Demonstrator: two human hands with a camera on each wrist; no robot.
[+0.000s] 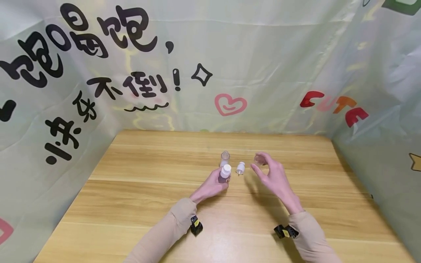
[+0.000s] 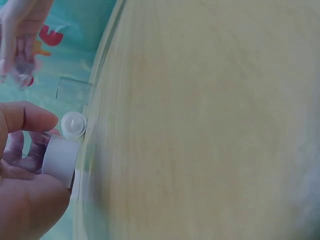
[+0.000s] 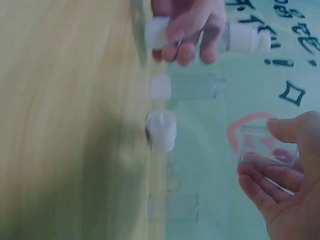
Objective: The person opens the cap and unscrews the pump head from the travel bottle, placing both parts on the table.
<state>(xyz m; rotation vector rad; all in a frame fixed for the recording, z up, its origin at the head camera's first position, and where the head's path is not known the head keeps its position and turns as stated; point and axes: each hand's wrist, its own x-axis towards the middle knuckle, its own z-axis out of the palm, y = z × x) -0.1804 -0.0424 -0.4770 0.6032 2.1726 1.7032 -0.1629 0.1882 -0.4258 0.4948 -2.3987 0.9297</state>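
Observation:
My left hand [image 1: 212, 183] grips a small bottle [image 1: 225, 171] upright around its body. It has a white pump top and a white base [image 2: 61, 160]. In the right wrist view my right hand [image 3: 282, 175] pinches a short clear cap [image 3: 265, 146] between thumb and fingers, raised off the table. Just beyond the held bottle stands a second bottle [image 3: 192, 86], clear with a white base and a bare neck. Between the hands, a white pump head [image 1: 241, 168] rests on the table. Another clear cap [image 3: 173, 207] stands there too, seen in both wrist views.
The wooden table [image 1: 148, 164] runs back to a printed fabric wall [image 1: 269, 65]. More fabric closes in both sides. Small black wrist cameras sit at the left cuff [image 1: 196, 225] and the right cuff [image 1: 285, 231].

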